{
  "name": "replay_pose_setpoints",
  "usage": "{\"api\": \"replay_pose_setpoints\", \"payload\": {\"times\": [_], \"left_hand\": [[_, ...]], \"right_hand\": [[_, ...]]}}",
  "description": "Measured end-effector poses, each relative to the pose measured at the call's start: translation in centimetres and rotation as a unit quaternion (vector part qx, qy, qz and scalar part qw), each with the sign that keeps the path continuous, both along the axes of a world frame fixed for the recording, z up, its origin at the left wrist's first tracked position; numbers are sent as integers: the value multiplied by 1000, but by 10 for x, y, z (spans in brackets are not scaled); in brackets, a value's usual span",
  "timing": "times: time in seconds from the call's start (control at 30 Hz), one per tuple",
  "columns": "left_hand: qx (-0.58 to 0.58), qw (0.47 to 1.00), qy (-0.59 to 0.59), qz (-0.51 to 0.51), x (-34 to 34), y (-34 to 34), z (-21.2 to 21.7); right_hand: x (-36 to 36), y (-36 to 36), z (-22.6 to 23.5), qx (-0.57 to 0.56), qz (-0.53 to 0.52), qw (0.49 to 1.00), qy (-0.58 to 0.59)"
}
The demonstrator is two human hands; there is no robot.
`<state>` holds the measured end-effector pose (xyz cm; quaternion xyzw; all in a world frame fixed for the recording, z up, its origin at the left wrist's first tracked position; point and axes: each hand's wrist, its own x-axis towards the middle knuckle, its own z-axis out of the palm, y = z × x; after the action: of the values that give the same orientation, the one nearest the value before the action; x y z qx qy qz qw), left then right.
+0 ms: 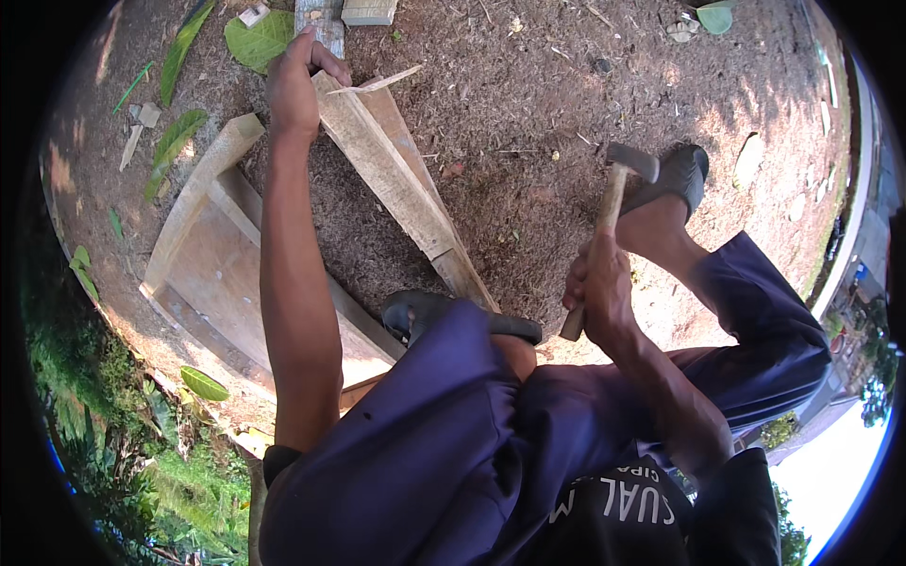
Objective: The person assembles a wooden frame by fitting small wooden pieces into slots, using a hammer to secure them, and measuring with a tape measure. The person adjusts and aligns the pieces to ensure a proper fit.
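Note:
My left hand (294, 83) grips the far end of a long wooden plank (396, 184) that slants across the dirt toward my knee. A thin splinter (382, 83) juts from the plank beside my fingers. My right hand (596, 288) is closed around the wooden handle of a hammer (618, 184), its metal head raised above the ground to the right of the plank. A dark sandal (420, 316) on my left foot presses on the plank's near end. My right foot wears another dark sandal (678, 177) beyond the hammer.
A wooden board frame (212, 255) lies on the ground left of the plank, under my left arm. Green leaves (260, 40) and wood scraps (368, 11) lie on the bare dirt at the top. Grass (142, 443) borders the lower left.

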<state>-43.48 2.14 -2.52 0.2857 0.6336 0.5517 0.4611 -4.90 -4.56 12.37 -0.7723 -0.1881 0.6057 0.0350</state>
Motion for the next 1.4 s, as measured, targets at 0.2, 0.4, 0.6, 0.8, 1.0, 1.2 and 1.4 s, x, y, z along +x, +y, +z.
{"api": "replay_pose_setpoints", "payload": {"times": [0.2, 0.4, 0.6, 0.8, 1.0, 1.2, 1.4], "left_hand": [[-34, 999, 9, 10, -3, -3, 3], [-30, 999, 21, 6, -1, 2, 2], [-56, 998, 6, 28, -4, 5, -1], [-58, 998, 32, 24, -9, 4, -2], [-55, 998, -5, 16, -6, 10, -3], [-11, 997, -74, 8, -23, -5, -18], [43, 995, -85, -20, -14, 2, -17]], "right_hand": [[23, 26, 20, -186, 136, 965, 126], [51, 33, -4, 68, -42, 994, -79], [24, 20, 15, -207, 185, 953, 123], [34, 38, 6, 43, -71, 996, -33], [16, 8, 18, -202, 215, 940, 169], [18, 12, 12, 17, -36, 999, 38], [11, -5, 35, -164, 300, 929, 141]]}}
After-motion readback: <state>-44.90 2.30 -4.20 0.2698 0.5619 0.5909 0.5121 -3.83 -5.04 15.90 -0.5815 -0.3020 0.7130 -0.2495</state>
